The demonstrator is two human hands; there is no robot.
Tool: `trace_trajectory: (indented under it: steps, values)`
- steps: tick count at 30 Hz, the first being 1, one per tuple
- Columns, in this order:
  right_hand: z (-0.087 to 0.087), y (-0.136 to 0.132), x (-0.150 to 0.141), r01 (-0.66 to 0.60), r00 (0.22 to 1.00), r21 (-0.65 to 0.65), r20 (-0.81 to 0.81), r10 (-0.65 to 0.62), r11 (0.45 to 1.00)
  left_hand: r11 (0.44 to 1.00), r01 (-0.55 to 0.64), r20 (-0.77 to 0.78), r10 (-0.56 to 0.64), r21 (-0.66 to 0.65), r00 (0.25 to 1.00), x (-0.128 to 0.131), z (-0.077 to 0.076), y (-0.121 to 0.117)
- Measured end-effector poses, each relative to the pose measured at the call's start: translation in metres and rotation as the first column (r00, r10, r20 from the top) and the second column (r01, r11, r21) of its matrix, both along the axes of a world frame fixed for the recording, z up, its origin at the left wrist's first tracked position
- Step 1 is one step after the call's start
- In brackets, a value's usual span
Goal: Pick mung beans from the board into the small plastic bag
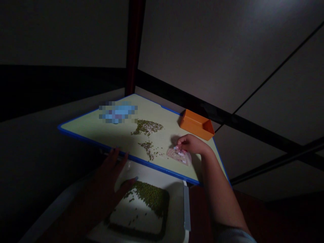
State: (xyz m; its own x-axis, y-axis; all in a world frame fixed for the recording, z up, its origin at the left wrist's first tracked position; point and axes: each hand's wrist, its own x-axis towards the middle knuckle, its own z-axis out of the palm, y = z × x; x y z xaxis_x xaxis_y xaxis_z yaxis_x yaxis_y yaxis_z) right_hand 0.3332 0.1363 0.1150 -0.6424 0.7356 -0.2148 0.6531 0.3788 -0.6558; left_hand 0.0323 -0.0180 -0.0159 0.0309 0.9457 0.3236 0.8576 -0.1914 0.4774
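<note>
My right hand (190, 143) is closed in a pinch on a clear pinkish protractor (180, 156), its half-round plate resting low on the pale tabletop. Left of it, small green beans (147, 127) lie scattered in a larger patch, with a smaller patch (147, 146) nearer me. Below the table's front edge stands a white bin (177, 192) with a heap of green beans (152, 194) inside. My left hand (113, 172) is in shadow at the bin's left side, fingers spread, fingertips near the table edge and thumb over the bin.
The pale tabletop (113, 132) has a blue rim. An orange tray (193, 127) sits at its back right edge. A blurred light-blue item (118, 113) lies at the back left. Panelled walls (202, 50) and a dark red post (134, 50) stand behind the table.
</note>
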Motion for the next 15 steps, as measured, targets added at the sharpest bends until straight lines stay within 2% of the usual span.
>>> trace_trajectory:
  steps: [3, 9, 15]
  values:
    - [0.002, -0.002, -0.002, 0.012, 0.999, -0.005, 0.047, -0.012, 1.000, 1.000, -0.004, 0.000, 0.004, 0.012, 1.000, -0.001, -0.004, 0.002]
    - [0.007, -0.007, -0.009, -0.078, 0.993, -0.003, 0.089, 0.078, 0.997, 0.999, -0.008, -0.001, 0.008, 0.034, 1.000, 0.001, -0.004, 0.000]
    - [0.003, -0.010, -0.016, -0.091, 0.991, -0.129, 0.082, 0.102, 0.987, 1.000, -0.015, 0.002, 0.015, -0.021, 1.000, 0.001, 0.005, -0.001]
